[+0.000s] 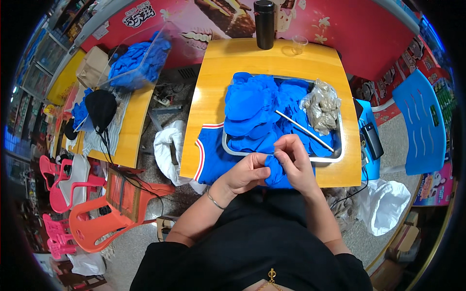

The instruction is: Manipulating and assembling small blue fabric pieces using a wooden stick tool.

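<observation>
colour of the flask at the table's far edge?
Black flask, clearest in the head view.

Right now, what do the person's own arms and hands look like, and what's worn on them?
Both forearms are bare, coming out of short black sleeves. The left hand has a thin silver bangle at the wrist. The right hand wears nothing visible: no gloves, no watch, no markings.
</observation>
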The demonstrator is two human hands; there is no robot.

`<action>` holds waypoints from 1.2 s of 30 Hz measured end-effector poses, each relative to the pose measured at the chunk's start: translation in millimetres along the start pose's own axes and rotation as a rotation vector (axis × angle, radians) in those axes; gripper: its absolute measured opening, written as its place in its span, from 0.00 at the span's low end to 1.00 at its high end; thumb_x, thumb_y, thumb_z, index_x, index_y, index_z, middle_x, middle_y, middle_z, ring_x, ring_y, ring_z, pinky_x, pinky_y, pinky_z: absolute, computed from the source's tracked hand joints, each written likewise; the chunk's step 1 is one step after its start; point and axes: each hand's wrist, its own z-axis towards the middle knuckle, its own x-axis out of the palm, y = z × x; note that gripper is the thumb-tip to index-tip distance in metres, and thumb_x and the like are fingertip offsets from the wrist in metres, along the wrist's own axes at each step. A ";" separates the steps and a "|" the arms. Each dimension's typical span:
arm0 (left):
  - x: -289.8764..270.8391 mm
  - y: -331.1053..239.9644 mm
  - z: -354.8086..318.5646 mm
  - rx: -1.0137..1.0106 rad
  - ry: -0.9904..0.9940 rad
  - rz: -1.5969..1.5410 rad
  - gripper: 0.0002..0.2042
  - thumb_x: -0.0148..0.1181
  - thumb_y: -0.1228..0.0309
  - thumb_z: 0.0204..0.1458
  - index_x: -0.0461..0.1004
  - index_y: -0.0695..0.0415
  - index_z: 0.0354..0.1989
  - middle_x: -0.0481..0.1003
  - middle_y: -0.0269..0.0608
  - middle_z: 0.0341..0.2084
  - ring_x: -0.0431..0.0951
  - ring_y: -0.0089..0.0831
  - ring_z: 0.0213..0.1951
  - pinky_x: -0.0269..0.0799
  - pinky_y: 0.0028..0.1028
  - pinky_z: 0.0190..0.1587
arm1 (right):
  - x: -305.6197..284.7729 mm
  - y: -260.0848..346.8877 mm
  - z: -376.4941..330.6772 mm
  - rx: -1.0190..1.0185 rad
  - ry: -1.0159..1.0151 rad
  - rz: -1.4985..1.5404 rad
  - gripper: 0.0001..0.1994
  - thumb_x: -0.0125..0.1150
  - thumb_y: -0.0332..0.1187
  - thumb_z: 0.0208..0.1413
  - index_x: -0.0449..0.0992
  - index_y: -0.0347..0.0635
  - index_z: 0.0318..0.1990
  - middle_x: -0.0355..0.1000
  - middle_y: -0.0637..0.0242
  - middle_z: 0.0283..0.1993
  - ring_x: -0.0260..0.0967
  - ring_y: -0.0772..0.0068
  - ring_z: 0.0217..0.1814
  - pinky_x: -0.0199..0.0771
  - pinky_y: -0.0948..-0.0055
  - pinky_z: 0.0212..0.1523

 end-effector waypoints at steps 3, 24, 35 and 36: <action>6.5 0.6 -0.4 0.024 0.020 -0.004 0.16 0.63 0.58 0.46 0.73 0.58 0.35 0.73 0.28 0.26 0.72 0.17 0.28 0.67 0.17 0.30 | -4.5 -0.1 4.1 0.017 0.052 0.022 0.08 0.52 0.22 0.54 0.64 0.39 0.41 0.62 0.73 0.32 0.59 0.85 0.33 0.60 0.85 0.34; 1.1 10.8 7.4 0.126 0.177 -0.308 0.28 0.49 0.47 0.52 0.63 0.58 0.53 0.71 0.38 0.36 0.67 0.26 0.37 0.61 0.23 0.35 | -16.9 -0.2 8.1 -0.227 -0.104 -0.354 0.06 0.53 0.22 0.48 0.72 0.34 0.35 0.67 0.60 0.38 0.66 0.73 0.33 0.66 0.77 0.36; 8.7 7.0 8.8 0.215 -0.199 -0.039 0.13 0.50 0.66 0.57 0.70 0.60 0.45 0.71 0.41 0.43 0.72 0.25 0.40 0.66 0.23 0.39 | -13.1 5.6 4.0 -0.247 -0.093 -0.379 0.09 0.63 0.22 0.40 0.72 0.35 0.31 0.69 0.64 0.31 0.66 0.76 0.31 0.67 0.78 0.31; 6.2 9.6 10.0 0.236 -0.338 0.012 0.10 0.53 0.69 0.55 0.73 0.61 0.41 0.72 0.40 0.42 0.73 0.25 0.37 0.67 0.22 0.38 | -9.7 -0.9 3.4 -0.190 -0.098 -0.295 0.08 0.62 0.22 0.40 0.70 0.36 0.29 0.68 0.64 0.31 0.65 0.76 0.30 0.66 0.78 0.31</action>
